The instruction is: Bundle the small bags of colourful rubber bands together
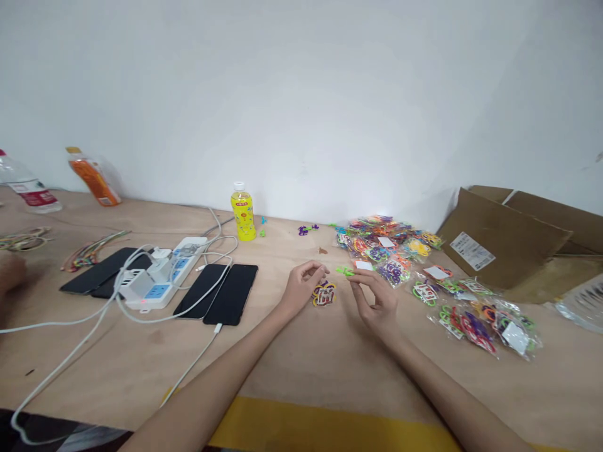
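Note:
My right hand (379, 307) pinches a small bright green plastic piece (345, 271) between thumb and fingertips, just above the table. To its left, my left hand (304, 285) is closed, its fingertips drawn together. Whether anything is between them is too small to make out. Between my hands lies a small clear packet (325, 295) with purple and yellow plastic shapes and a printed label. My left fingers are close to its upper edge; I cannot tell if they touch it.
Similar packets (396, 270) are heaped at right, before a cardboard box (506, 235). Purple pieces (308, 230) lie near the wall. A yellow bottle (244, 213), phones (232, 294) and a cabled power strip (172, 273) stand left. Another person's hand (10, 271) shows at the left edge.

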The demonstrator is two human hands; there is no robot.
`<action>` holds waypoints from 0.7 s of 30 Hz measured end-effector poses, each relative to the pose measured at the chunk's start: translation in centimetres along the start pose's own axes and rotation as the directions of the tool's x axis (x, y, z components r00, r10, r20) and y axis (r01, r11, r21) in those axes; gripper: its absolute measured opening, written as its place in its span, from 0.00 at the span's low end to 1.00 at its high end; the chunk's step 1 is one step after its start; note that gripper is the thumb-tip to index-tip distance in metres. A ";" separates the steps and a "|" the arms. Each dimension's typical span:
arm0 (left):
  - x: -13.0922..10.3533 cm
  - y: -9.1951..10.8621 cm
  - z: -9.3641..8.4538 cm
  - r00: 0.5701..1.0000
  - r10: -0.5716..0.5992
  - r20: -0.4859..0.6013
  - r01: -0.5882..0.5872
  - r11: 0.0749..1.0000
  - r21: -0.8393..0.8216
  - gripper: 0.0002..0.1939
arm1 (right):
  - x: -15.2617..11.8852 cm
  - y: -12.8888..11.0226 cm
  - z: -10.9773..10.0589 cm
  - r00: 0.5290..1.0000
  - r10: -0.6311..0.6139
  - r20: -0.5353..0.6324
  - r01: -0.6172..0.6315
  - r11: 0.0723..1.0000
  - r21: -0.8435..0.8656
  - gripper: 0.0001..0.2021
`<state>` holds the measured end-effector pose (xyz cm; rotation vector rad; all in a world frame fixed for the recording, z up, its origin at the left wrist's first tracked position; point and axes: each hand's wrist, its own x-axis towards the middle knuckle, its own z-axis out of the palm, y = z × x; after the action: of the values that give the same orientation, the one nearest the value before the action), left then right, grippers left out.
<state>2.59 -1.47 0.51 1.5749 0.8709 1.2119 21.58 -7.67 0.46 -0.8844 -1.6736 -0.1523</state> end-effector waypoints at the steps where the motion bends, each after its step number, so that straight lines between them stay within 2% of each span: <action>1: -0.1 0.0 0.2 1.000 0.003 0.018 -0.003 1.000 -0.009 0.16 | 0.0 0.1 0.1 0.999 -0.047 0.025 0.047 0.999 -0.002 0.12; 3: -0.2 0.1 0.4 0.998 0.007 0.054 -0.005 1.000 -0.030 0.16 | 0.1 0.3 0.1 0.989 -0.126 0.083 0.126 0.992 0.003 0.15; 6: -0.5 0.1 0.7 0.993 0.020 0.114 -0.013 0.998 -0.061 0.18 | 0.3 0.7 0.0 0.973 -0.177 0.150 0.176 0.984 0.019 0.18; 10: -0.8 0.5 0.9 0.985 0.048 0.167 -0.041 0.998 -0.049 0.21 | 0.7 0.5 -0.3 0.974 -0.170 0.148 0.175 0.984 -0.025 0.16; 15: -1.3 1.6 1.0 0.976 0.027 0.214 -0.005 0.995 -0.104 0.25 | 1.0 0.1 -0.6 0.978 -0.154 0.144 0.165 0.984 -0.067 0.16; 21: -1.4 2.1 0.9 0.966 0.026 0.259 0.007 0.992 -0.125 0.26 | 0.9 0.7 -1.2 0.967 -0.174 0.185 0.198 0.973 -0.118 0.17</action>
<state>3.09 -3.59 2.00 1.5936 0.6061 1.0172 22.90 -7.43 1.35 -0.8592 -1.9283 -0.3289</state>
